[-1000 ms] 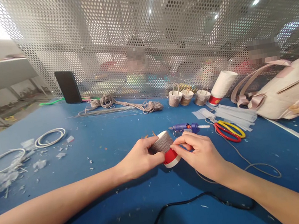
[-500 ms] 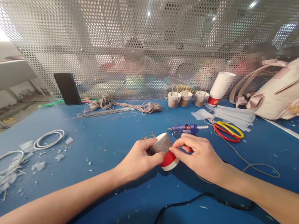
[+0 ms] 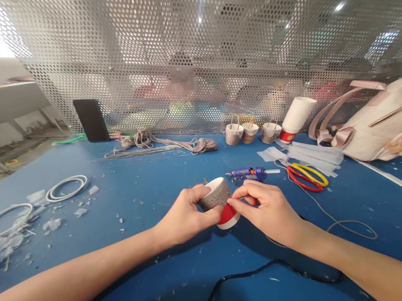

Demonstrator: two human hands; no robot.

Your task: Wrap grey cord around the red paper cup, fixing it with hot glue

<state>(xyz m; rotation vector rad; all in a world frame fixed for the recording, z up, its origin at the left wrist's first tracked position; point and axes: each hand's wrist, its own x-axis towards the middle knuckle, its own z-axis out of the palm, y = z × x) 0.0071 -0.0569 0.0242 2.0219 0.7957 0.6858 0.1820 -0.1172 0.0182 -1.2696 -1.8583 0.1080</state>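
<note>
My left hand (image 3: pixel 188 216) is closed round a paper cup (image 3: pixel 228 216), thumb on the near side and fingers at its upper rim. The cup tilts; grey cord winds round its upper half, while the lower part shows red with a white edge. Pressed against the cup's right side, the thumb and forefinger of my right hand (image 3: pixel 271 206) pinch the grey cord (image 3: pixel 351 221). Its loose length comes out below that hand and loops across the table. Just beyond the cup lies a blue glue gun (image 3: pixel 247 173) with a clear glue stick in its back end.
Scissors (image 3: pixel 308 177) with red and yellow handles lie right, near clear glue sticks (image 3: pixel 316 155). Several cups, cord bundles (image 3: pixel 196 145) and a black phone-like slab (image 3: pixel 91 120) line the perforated panel (image 3: pixel 152 36). White rings (image 3: pixel 65 188) and scraps sit left, a bag (image 3: pixel 390 118) right. A black cable (image 3: pixel 243 274) crosses in front.
Almost nothing differs. The cup has turned or tilted very slightly in my left hand, and my right hand keeps its pinch at the same spot.
</note>
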